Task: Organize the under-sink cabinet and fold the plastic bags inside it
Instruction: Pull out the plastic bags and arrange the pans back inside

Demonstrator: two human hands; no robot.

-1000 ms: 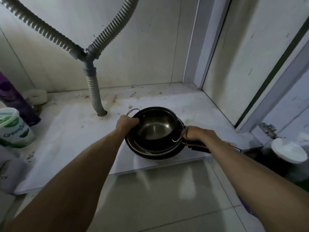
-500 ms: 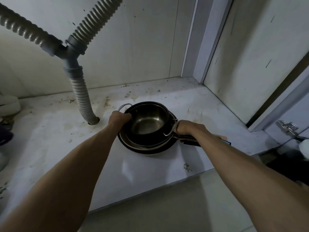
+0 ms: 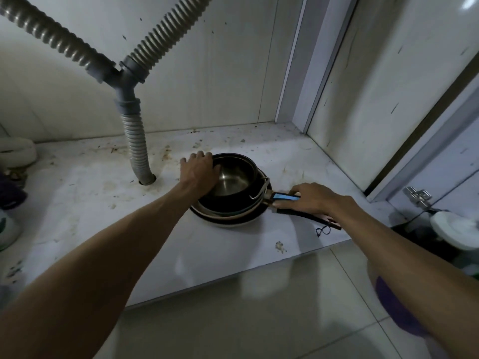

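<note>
My left grip (image 3: 199, 169) curls over the pans' (image 3: 230, 182) rim; my right grip (image 3: 313, 199) lies flat and wide on their handles (image 3: 286, 196). The pans are set near the cabinet floor's (image 3: 103, 224) front edge. No bags in sight; folding looks undone.

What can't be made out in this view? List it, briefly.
Head view only.
- Pot stack: left rim, behind the left grip; whether it clasps the rim, hidden by its own back.
- Pan handles: middle stretch, under the right grip.
- White tub: cut off by the right edge.
</note>
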